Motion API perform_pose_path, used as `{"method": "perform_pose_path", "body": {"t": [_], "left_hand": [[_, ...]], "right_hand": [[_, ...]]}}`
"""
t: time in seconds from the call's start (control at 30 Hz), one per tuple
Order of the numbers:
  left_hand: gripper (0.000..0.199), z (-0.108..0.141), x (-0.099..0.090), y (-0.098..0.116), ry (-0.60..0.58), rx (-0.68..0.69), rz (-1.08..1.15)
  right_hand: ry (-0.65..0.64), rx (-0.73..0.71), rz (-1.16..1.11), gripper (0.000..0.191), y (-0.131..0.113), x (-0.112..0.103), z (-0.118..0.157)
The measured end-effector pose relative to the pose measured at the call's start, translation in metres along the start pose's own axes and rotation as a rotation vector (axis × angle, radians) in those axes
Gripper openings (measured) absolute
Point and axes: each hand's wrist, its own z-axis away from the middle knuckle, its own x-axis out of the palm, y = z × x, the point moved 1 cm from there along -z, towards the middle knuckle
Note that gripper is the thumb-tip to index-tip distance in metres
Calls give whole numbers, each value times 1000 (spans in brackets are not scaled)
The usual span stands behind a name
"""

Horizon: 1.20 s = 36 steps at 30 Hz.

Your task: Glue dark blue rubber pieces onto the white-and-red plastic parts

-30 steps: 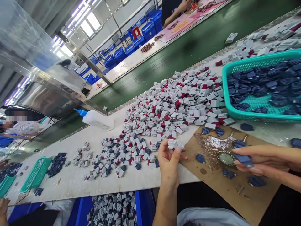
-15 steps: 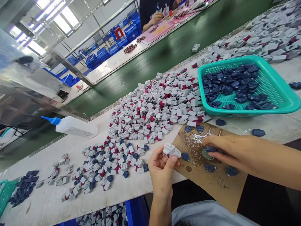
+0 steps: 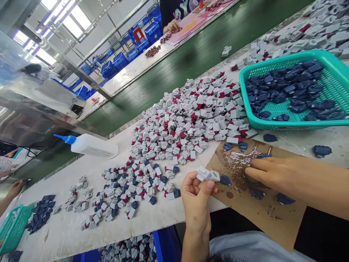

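Observation:
My left hand [image 3: 198, 194] pinches a light grey plastic part [image 3: 206, 174] with blocky ends, above the near table edge. My right hand [image 3: 275, 174] reaches over a brown cardboard sheet [image 3: 275, 233], its fingers close together and pointing down at a wet, shiny patch [image 3: 237, 162]. What its fingertips grip is hidden beneath them. A dark blue fist-shaped piece [image 3: 264, 155] shows just behind those fingers; I cannot tell whether they touch it. More dark blue pieces lie on the cardboard, one [image 3: 225, 180] beside the grey part and another [image 3: 257, 194] below my right hand.
A heap of grey and maroon parts [image 3: 188, 120] covers the middle table. A green basket [image 3: 245, 98] holds dark blue pieces. A white squeeze bottle [image 3: 94, 145] lies at left. Beyond runs a green conveyor belt [image 3: 163, 87]; another person's hand [image 3: 173, 25] works across it.
The view has shifted, so the table things sit differently in frame. My right hand has turned over the wet patch, and the dark blue piece between its fingers is hidden. My left keeps the grey part.

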Motion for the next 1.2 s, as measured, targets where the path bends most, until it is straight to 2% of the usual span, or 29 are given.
{"method": "perform_pose_path", "body": {"t": [0.1, 0.4, 0.5, 0.6, 0.67, 0.77, 0.87, 1.0, 1.2], "left_hand": [[41, 1, 0, 0, -3, -5, -5], [36, 4, 1, -1, -93, 44, -54], [36, 6, 3, -2, -118, 27, -42], [36, 9, 6, -3, -148, 0, -37], [36, 11, 7, -3, -159, -8, -32], [38, 13, 9, -1, -159, -18, -34], [41, 15, 10, 1, -148, -33, -60], [43, 16, 11, 3, -156, -48, -110], [40, 16, 9, 2, -186, -50, -137]], "right_hand": [[22, -151, 34, 48, 1, 3, 1], [-133, -37, -32, 37, -6, -4, -6], [-25, 49, -307, 17, -7, -18, -14], [133, 171, -728, 18, -10, -37, -24], [136, 251, -946, 20, -14, -47, -31], [52, 331, -1117, 29, -19, -54, -37], [9, 370, -1152, 35, -22, -55, -39], [16, 374, -1118, 31, -21, -51, -39], [-44, 268, -915, 27, -19, -47, -37]]}}
